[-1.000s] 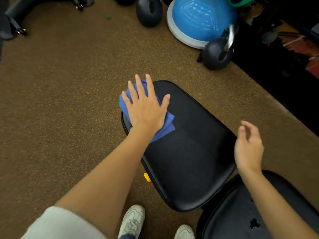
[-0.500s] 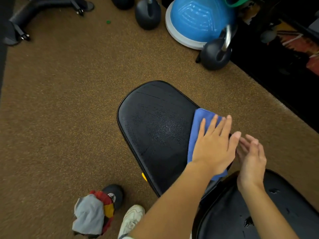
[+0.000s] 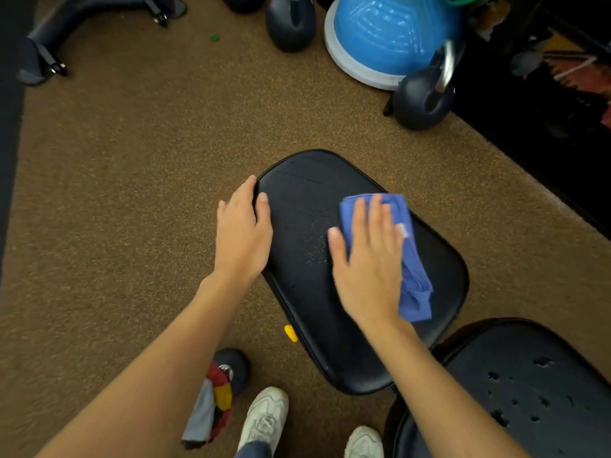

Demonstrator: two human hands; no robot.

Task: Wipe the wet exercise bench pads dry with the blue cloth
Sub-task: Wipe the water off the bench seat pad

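Seat pad (image 3: pixel 360 325): black, rounded, centre of the frame. Fine water droplets show on its middle, between the two hands.

Blue cloth (image 3: pixel 411 259): crumpled, lying on the right half of the seat pad, partly under a hand; a small white tag shows at its right edge.

Right hand (image 3: pixel 367 259): flat and open, palm down, fingers spread, pressing on the blue cloth right of centre.

Left hand (image 3: pixel 243 233): open, palm down, resting over the seat pad's left edge, thumb on the pad's top surface, fingers draped along the rim. It holds nothing.

Second pad (image 3: pixel 529 391): black, lower right of the frame, just beside the seat pad; its cover is torn in several small holes.

Yellow knob (image 3: pixel 291 333): small, poking out below the seat pad's left edge.

Floor (image 3: pixel 132 193): brown speckled carpet-like surface.

Balance dome (image 3: pixel 390 34): blue with a pale base, top of the frame, right of centre.

Kettlebell (image 3: pixel 425 97): dark, with a shiny handle, touching the balance dome's lower right side. Another dark weight (image 3: pixel 291 23) stands left of the dome.

White shoes (image 3: pixel 264 421): bottom centre. Beside them at lower left, a multicoloured rag (image 3: pixel 211 411) lies against a dark round weight (image 3: pixel 234 368).

Machine base (image 3: pixel 82 11): dark, upper left corner.
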